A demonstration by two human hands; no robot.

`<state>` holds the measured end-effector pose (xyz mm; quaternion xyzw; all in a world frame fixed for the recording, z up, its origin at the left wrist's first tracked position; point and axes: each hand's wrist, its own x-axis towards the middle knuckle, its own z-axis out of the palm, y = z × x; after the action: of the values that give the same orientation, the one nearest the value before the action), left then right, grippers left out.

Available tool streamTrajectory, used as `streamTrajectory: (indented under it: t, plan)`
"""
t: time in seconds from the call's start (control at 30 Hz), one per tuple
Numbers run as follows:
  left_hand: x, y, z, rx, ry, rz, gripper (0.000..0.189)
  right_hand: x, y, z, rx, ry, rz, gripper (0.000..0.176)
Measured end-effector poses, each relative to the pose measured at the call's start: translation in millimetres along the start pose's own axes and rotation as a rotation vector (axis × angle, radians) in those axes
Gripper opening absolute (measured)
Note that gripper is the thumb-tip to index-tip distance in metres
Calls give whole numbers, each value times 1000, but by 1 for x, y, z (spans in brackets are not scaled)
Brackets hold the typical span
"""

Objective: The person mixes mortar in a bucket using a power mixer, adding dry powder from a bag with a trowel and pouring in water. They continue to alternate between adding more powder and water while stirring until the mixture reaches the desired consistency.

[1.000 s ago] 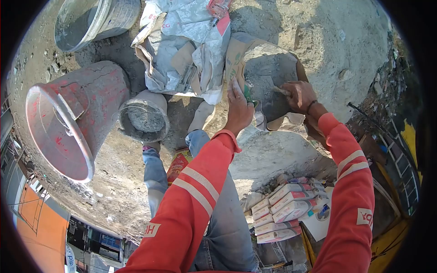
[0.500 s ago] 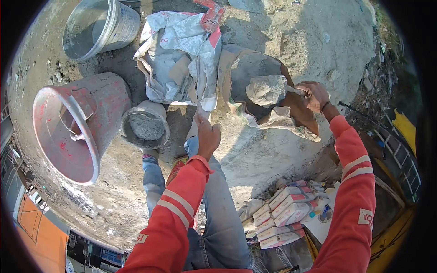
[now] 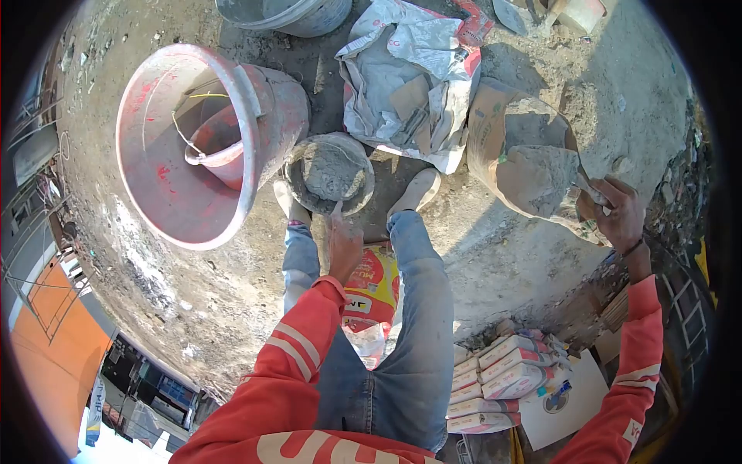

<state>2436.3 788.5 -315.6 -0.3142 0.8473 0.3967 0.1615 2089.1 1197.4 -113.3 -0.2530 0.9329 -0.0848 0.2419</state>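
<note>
My right hand (image 3: 618,213) is closed round the handle of a trowel, whose blade (image 3: 537,176) lies within the mouth of an open paper bag (image 3: 487,127) of grey powder. The blade is coated in grey, so its edges are hard to tell from the powder. My left hand (image 3: 344,246) is closed at the near rim of a small bucket (image 3: 365,174) holding grey material (image 3: 331,172). A pale tip sticks out from its fingers over the rim; whether that is a dusty finger or a tool is unclear.
A large reddish bucket (image 3: 251,116) lies tilted at left with a smaller bucket (image 3: 226,155) inside. A grey bucket (image 3: 309,19) and a white sack (image 3: 394,58) with a red drill (image 3: 473,23) are beyond. Stacked packs (image 3: 510,371) and a ladder (image 3: 690,309) are at lower right.
The view has shifted left and nearer the legs. My left hand has moved from beside the white sack to the small bucket's rim. My right hand still holds the trowel, its blade now nearer the bag's near side.
</note>
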Motion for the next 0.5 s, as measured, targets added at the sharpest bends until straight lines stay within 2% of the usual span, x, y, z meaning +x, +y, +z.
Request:
streamTrajectory:
  t: [0.03,0.07,0.1,0.13,0.17,0.2,0.23,0.3,0.33,0.37,0.4,0.43,0.5]
  plan:
    - [-4,-19,-13,-92,-109,-81,68,-1,-24,9,-15,-2,-15,38]
    - [-9,-44,-19,-277,-124,-57,56,1,-50,23,9,15,-82,38]
    - [-13,-44,-44,-284,-118,-65,56,1,-75,43,28,6,-93,38]
    - [-16,-23,-85,-452,-292,-64,51,1,-99,66,45,-5,-104,38]
    - [-14,-1,-129,-617,-466,-52,47,2,-125,92,159,-61,-31,37]
    - [-12,20,-172,-717,-453,-48,42,3,-152,119,275,-117,47,36]
    - [-9,36,-212,-814,-441,-44,38,7,-179,148,263,-157,48,35]
    - [11,30,-278,-745,-271,-13,37,18,-233,208,286,-215,116,33]
    - [28,13,-299,-692,-126,2,37,34,-267,223,266,-398,254,35]
    - [54,-4,-319,-633,25,21,37,40,-276,266,328,-402,161,35]
    - [80,-29,-338,-456,32,33,42,49,-298,296,357,-411,210,33]
    - [110,-56,-351,-277,36,48,48,55,-307,340,414,-348,147,27]
    - [168,-116,-351,261,129,112,72,96,-336,409,949,-891,574,16]
